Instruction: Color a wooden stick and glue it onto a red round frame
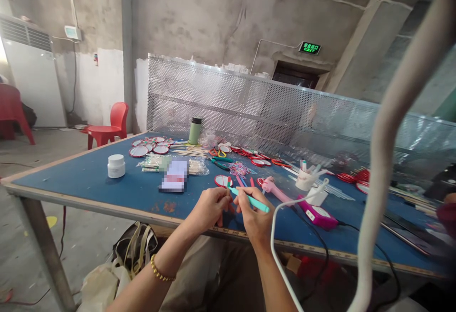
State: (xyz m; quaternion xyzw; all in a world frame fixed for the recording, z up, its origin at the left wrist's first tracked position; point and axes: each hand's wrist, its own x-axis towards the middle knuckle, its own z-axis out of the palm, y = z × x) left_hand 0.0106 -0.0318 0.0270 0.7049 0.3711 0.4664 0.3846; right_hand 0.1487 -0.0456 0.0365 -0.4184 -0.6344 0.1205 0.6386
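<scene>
Above the near edge of the blue table, my right hand (pixel 253 213) is closed round a teal pen (pixel 258 203), holding it like a writing tool. The pen slants, its tip end pointing left toward my other hand. My left hand (pixel 213 203) is closed in a pinch close to that tip. A small reddish upright piece (pixel 228 182) shows just above the left fingertips; whether they grip it is unclear. Just behind the hands lie a round red-rimmed disc (pixel 221 180) and several coloured pens (pixel 242 180).
A pixelated phone (pixel 174 175), a white jar (pixel 116 166) and bagged sticks (pixel 197 165) lie left. Behind are a green bottle (pixel 194 131) and pliers (pixel 218 153). To the right are a pink fan-like device (pixel 276 189), a magenta box (pixel 318 214), a pen cup (pixel 304 179) and a white cable (pixel 273 241).
</scene>
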